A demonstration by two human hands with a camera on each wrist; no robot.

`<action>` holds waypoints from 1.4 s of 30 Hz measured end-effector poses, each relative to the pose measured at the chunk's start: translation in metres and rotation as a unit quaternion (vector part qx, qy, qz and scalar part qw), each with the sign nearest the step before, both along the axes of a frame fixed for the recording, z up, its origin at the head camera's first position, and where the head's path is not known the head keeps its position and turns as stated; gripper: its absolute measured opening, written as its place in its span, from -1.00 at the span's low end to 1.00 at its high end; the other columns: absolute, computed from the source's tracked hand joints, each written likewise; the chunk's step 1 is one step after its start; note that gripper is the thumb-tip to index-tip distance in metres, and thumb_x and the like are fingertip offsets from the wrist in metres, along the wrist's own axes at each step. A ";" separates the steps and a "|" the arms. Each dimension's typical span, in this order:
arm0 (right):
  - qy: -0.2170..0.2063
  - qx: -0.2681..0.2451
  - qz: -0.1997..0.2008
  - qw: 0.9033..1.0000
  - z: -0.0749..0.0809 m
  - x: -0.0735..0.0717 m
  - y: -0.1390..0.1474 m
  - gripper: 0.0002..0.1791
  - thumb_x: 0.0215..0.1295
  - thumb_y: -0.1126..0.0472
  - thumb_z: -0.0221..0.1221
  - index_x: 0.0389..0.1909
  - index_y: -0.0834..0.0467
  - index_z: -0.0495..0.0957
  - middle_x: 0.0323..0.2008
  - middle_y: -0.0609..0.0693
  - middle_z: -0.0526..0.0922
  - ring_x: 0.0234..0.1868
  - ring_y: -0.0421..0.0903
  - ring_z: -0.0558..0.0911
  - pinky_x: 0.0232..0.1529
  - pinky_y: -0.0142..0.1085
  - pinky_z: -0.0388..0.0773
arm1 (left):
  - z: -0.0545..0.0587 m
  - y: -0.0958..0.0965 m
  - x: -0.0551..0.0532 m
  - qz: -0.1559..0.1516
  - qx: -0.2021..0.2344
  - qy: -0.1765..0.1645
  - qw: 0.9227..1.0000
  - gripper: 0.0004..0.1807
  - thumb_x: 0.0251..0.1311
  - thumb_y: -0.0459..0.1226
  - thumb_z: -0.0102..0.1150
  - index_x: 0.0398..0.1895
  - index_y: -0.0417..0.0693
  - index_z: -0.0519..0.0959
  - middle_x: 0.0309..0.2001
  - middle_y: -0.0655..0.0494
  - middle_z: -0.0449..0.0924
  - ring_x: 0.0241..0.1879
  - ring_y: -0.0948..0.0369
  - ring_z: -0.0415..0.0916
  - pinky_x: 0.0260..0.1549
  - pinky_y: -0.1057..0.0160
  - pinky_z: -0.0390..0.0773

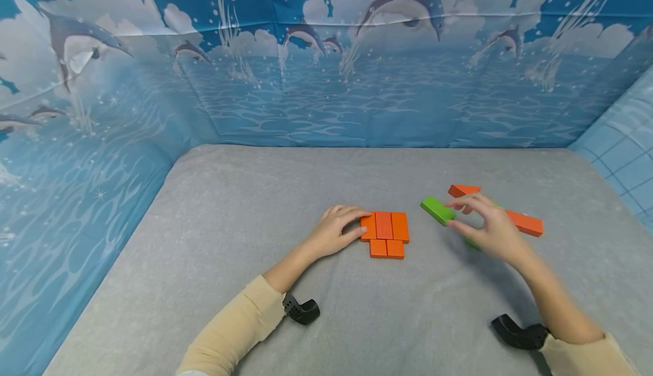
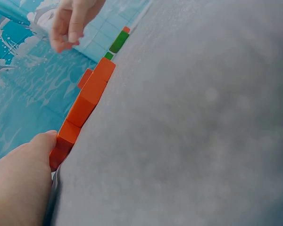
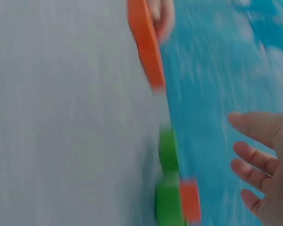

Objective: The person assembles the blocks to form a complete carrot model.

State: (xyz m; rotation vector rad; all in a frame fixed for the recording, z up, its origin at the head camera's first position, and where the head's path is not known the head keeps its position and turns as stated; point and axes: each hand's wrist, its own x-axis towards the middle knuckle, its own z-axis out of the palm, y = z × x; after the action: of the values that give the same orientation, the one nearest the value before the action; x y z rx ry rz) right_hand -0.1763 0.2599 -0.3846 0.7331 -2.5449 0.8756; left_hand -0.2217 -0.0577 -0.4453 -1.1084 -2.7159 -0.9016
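Note:
Orange blocks lie flat together in the head view: three longer ones [image 1: 384, 225] in a row, with two smaller blocks [image 1: 386, 248] against their near side. My left hand [image 1: 334, 231] rests at the row's left end, its thumb and index fingertips touching the leftmost block [image 1: 370, 227]. To the right, my right hand [image 1: 487, 225] hovers with thumb and fingers apart, beside a green block [image 1: 437, 210]. The right wrist view shows nothing between those fingers, and that hand [image 3: 264, 160] is raised above the blurred green blocks [image 3: 170, 200].
Behind the right hand lie an orange triangular block [image 1: 463, 190] and a long orange block [image 1: 526, 223]. Part of another green block [image 1: 472, 244] shows beneath that hand. Grey cloth [image 1: 285, 183] covers the table, and dolphin-print curtains [image 1: 326, 98] enclose it at the back and sides.

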 end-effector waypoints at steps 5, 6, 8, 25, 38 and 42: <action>-0.070 0.030 -0.100 0.992 -0.004 -0.002 0.058 -0.59 0.07 0.35 0.27 -0.02 0.27 0.48 -0.17 0.20 0.47 -0.20 -0.10 0.38 -0.30 -0.18 0.31 | 0.000 0.000 0.000 0.001 0.000 -0.003 1.000 -0.58 0.29 -0.05 -0.02 0.19 0.12 0.41 0.19 0.15 0.39 0.17 0.20 0.24 0.20 0.09 0.11; -0.085 0.031 -0.110 0.990 -0.007 -0.002 0.069 -0.59 0.09 0.35 0.26 0.00 0.31 0.46 -0.15 0.25 0.45 -0.18 0.00 0.38 -0.27 -0.10 0.31 | 0.000 0.000 0.000 0.001 0.000 -0.003 1.000 -0.58 0.29 -0.05 -0.02 0.19 0.12 0.41 0.19 0.16 0.39 0.18 0.20 0.24 0.20 0.09 0.11; -0.110 0.031 -0.126 0.985 -0.014 -0.003 0.090 -0.58 0.13 0.34 0.23 0.01 0.36 0.42 -0.13 0.34 0.43 -0.15 0.18 0.35 -0.24 0.05 0.27 | 0.000 0.000 0.000 0.000 0.000 -0.003 1.000 -0.58 0.29 -0.05 -0.02 0.20 0.12 0.41 0.19 0.15 0.39 0.19 0.20 0.23 0.21 0.08 0.10; -0.192 0.045 -0.170 0.966 -0.053 -0.003 0.151 -0.50 0.27 0.18 0.12 0.09 0.45 0.31 0.03 0.48 0.27 -0.04 0.39 0.28 -0.21 0.20 0.22 | 0.001 0.001 0.000 -0.003 0.007 0.000 1.000 -0.58 0.28 -0.07 0.00 0.18 0.10 0.42 0.18 0.13 0.40 0.18 0.18 0.24 0.20 0.06 0.10; -0.180 0.055 -0.186 0.964 -0.052 -0.003 0.151 -0.53 0.31 0.14 0.07 0.06 0.42 0.31 -0.09 0.45 0.36 -0.24 0.08 0.40 -0.37 -0.08 0.33 | 0.000 0.000 0.000 0.000 0.002 -0.003 1.000 -0.58 0.29 -0.05 -0.02 0.20 0.13 0.41 0.19 0.15 0.38 0.19 0.19 0.23 0.21 0.06 0.10; -0.169 0.033 -0.177 0.969 -0.044 -0.002 0.143 -0.53 0.30 0.14 0.08 0.08 0.39 0.31 -0.09 0.37 0.37 -0.24 -0.41 0.26 -0.40 -0.36 0.23 | 0.000 0.000 0.000 -0.001 0.001 -0.004 1.000 -0.58 0.29 -0.05 -0.02 0.20 0.14 0.41 0.19 0.17 0.39 0.18 0.21 0.23 0.21 0.08 0.10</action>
State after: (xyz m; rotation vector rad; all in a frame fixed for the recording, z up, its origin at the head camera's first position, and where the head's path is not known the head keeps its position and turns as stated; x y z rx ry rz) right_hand -0.1784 0.4033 -0.4287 0.1367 -2.8869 0.8531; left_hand -0.2216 -0.0577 -0.4457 -1.1100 -2.7205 -0.9119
